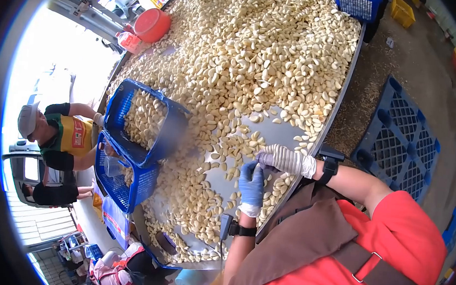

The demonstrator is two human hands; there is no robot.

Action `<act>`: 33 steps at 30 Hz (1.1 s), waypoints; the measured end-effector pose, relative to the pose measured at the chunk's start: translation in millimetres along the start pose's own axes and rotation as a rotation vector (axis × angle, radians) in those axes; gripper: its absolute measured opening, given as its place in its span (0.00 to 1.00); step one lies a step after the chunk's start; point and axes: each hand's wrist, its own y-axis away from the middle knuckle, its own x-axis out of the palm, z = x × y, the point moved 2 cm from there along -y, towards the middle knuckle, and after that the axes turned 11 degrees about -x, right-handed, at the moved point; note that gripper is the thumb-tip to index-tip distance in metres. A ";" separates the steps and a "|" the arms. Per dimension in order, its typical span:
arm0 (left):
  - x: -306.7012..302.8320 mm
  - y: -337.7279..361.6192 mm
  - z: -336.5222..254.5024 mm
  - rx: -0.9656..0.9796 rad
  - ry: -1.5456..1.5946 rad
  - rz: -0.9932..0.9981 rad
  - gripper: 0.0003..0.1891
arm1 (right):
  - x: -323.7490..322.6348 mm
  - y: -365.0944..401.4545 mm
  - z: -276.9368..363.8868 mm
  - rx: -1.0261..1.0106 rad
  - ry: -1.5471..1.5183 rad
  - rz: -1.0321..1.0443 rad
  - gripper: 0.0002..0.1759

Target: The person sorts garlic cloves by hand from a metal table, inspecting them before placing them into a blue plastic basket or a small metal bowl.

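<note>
Peeled garlic cloves lie heaped and scattered over a metal table. My left hand, in a blue glove with a white cuff, is over the near edge of the table with its fingers closed. Meeting it at the fingertips is my right hand, in a grey-white striped glove with darker fingertips, also closed. Whatever the fingers hold, if anything, is hidden. Loose cloves surround both hands.
Two blue baskets with cloves stand across the table, near a person in a cap. A red basin and another blue basket are at the far end. A blue pallet lies on the floor at right.
</note>
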 end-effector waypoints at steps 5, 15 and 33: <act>-9.0 -2.0 -3.0 -0.061 0.024 0.096 0.10 | -27.9 37.4 18.5 -0.177 0.437 0.300 0.14; 11.0 -63.8 -18.7 0.184 -0.316 0.013 0.11 | -98.1 14.9 39.5 -0.212 1.507 -0.178 0.09; -44.1 1.0 9.9 -0.475 1.086 0.171 0.24 | 22.3 -36.0 26.2 -0.327 0.732 0.239 0.19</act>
